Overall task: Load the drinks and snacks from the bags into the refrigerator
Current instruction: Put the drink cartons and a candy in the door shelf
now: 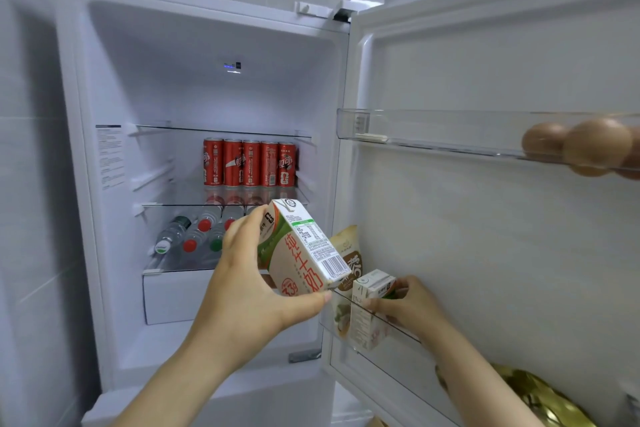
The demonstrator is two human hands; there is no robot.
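Head view: the left arm reaches up from below, its hand point(249, 274) clamped on a milk carton point(301, 253), thumb under the lower end and fingers curled over the far side. The carton is tilted, held in the air before the open fridge point(207, 45), just left of the lower door bin point(327, 315). The right arm reaches in from the lower right; its hand point(412, 305) grips a second carton point(372, 302), which stands upright in that bin beside a pouch point(349, 253). Red cans point(249, 163) line the middle shelf, bottles point(194, 236) lie on the shelf below, and eggs point(581, 146) sit in the upper door bin point(433, 139).
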